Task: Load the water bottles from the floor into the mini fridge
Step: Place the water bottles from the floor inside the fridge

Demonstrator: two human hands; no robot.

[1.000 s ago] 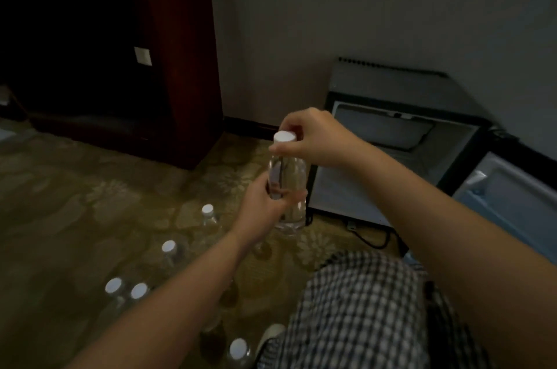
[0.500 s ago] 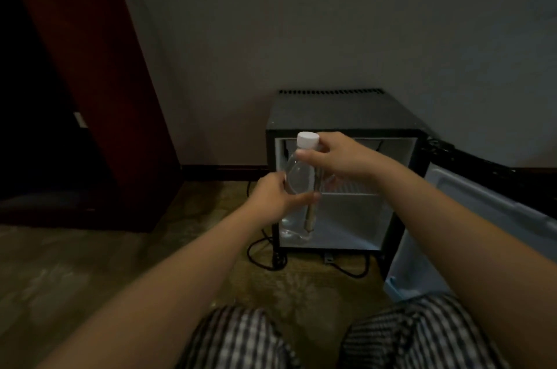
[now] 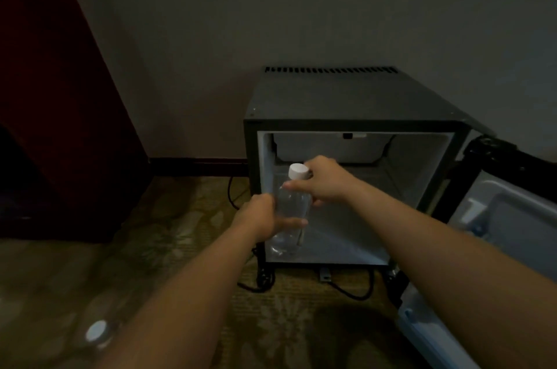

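Water bottle upright at the left of the mini fridge opening, base near its floor; a second ago it was well short of the fridge. Left grip curled round the body, right grip pinching the neck. I judge set-down is next; one floor bottle waits well left of the fridge

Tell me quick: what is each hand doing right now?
Left hand: closed round the body of the water bottle.
Right hand: closed round the same bottle's neck, under its white cap.
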